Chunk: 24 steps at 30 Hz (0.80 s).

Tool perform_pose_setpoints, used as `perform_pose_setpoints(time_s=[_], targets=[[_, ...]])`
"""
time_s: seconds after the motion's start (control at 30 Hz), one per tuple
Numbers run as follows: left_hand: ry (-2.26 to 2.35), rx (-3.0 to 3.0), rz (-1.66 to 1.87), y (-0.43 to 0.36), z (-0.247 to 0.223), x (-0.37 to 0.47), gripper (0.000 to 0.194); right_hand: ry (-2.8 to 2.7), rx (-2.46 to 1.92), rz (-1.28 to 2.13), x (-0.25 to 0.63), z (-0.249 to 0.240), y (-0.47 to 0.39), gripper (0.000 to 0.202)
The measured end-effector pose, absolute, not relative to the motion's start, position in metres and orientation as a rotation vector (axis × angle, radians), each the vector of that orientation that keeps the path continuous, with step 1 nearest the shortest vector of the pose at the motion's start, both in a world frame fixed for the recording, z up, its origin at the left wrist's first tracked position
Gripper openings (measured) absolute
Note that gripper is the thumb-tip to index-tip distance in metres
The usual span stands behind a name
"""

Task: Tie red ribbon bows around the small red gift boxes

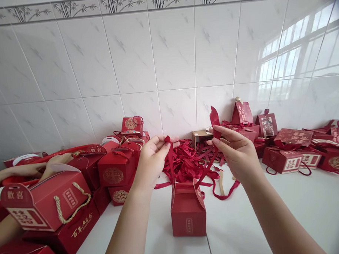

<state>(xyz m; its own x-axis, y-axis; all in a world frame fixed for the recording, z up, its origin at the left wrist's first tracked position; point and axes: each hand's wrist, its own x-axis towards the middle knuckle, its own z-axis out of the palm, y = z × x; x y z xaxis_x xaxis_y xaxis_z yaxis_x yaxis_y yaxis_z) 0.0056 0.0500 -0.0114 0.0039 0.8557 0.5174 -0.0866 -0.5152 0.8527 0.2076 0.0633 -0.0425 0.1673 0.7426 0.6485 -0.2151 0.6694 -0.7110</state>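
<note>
A small red gift box [188, 215] stands upright on the white table in front of me, its side flaps raised. A dark red ribbon [207, 169] runs through the top of the box, with an end rising to each side. My left hand [155, 155] pinches one end between thumb and fingers, up and to the left of the box. Up and to the right, my right hand [237, 148] pinches the other end, and its loose tip sticks up above the fingers. Both hands are raised above the box without touching it.
A heap of loose red ribbons [187, 161] lies behind the box. Stacked red boxes [117, 171] fill the left side, where another person's hand [58, 163] reaches among them. More red boxes [282, 160] stand at the right by the tiled wall [175, 52].
</note>
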Motion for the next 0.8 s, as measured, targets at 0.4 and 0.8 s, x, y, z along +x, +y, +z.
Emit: perform_pose_setpoints(time_s=[0.4, 0.8], targets=[[0.727, 1.328, 1.71, 0.051, -0.006, -0.004, 0.013, -1.072, -0.49, 0.582, 0.228, -0.04, 0.074, 0.038], [0.866, 1.432, 1.58, 0.041, -0.004, -0.008, 0.01, -1.083, -0.442, 0.672, 0.229, -0.036, 0.068, 0.031]])
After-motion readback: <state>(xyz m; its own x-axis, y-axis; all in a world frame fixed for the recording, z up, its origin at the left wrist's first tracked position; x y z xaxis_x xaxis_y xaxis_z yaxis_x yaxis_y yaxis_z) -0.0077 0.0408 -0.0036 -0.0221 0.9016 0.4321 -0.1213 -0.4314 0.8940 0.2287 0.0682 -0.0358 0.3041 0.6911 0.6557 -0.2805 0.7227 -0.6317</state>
